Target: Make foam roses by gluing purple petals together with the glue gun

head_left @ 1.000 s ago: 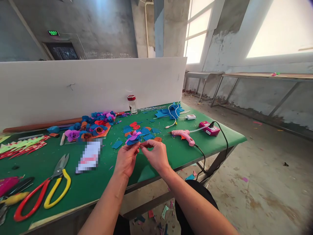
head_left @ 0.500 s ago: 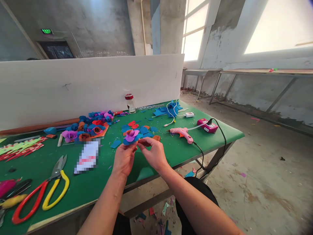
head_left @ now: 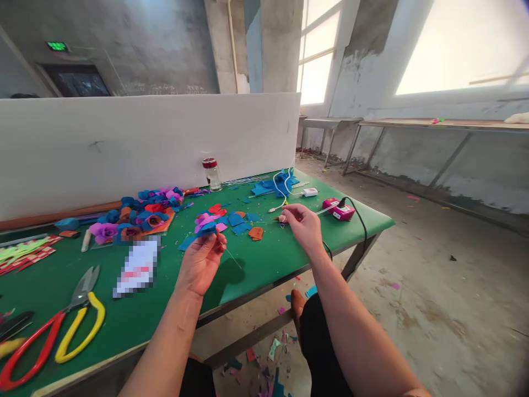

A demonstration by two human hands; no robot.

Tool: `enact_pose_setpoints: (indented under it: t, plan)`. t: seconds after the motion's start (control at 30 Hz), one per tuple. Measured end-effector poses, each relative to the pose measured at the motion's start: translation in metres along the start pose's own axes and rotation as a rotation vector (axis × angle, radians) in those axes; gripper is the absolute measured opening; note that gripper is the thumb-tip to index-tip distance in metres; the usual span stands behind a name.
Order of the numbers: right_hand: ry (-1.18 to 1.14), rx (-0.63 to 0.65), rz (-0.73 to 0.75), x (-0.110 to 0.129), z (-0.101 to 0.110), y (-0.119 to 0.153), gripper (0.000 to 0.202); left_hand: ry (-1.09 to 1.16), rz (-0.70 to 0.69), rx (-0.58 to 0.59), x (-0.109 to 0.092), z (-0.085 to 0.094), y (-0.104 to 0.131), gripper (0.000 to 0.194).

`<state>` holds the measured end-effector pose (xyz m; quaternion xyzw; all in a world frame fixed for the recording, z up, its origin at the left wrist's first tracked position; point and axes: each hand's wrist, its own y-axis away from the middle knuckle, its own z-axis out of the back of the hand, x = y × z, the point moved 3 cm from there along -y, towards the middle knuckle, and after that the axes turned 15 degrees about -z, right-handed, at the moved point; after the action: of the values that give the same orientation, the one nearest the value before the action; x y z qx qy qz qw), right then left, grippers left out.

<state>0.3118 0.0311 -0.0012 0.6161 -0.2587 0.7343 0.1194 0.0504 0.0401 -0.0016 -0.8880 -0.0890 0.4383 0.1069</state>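
My left hand (head_left: 202, 259) is closed in a pinch under a paper flower (head_left: 209, 227) with purple inner petals and blue outer ones. A thin wire stem (head_left: 232, 257) slants down from the flower past my fingers. My right hand (head_left: 305, 226) is at the pink hot glue gun (head_left: 282, 219), covering most of it; only the nozzle end shows. Its fingers are bent, but their grip on the gun is hidden. Between the hands lie loose blue petals (head_left: 239, 225) and an orange-brown petal (head_left: 256, 234).
Finished paper flowers (head_left: 138, 215) are heaped at left, near red-and-yellow-handled scissors (head_left: 78, 314). A lidded glass jar (head_left: 212, 176) stands by the white board (head_left: 165, 143). At right are a magenta power box (head_left: 339, 209) with a black cord, and a white charger (head_left: 309, 192).
My right hand has left the flower and moved right to the glue gun. My left hand has tilted the flower left, bringing its wire stem into view. The camera view has turned slightly right.
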Motion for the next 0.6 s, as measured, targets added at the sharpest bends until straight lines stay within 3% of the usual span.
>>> enact_pose_setpoints:
  t: [0.1, 0.23, 0.4, 0.6]
  plan:
    - [0.278, -0.186, -0.071, -0.016, 0.035, -0.018, 0.025, 0.005, -0.016, -0.016, 0.001, 0.0, -0.003, 0.025]
    - [0.679, -0.152, -0.231, -0.041, 0.06, -0.031, 0.026, -0.003, -0.005, -0.019, 0.003, 0.004, -0.005, 0.024]
    - [0.764, -0.076, -0.27, -0.055, 0.052, -0.032, 0.036, -0.036, 0.025, -0.007, 0.007, 0.006, -0.005, 0.022]
    - [0.805, -0.065, -0.177, -0.057, 0.038, -0.038, 0.034, -0.066, 0.043, 0.028, 0.013, 0.004, -0.003, 0.022]
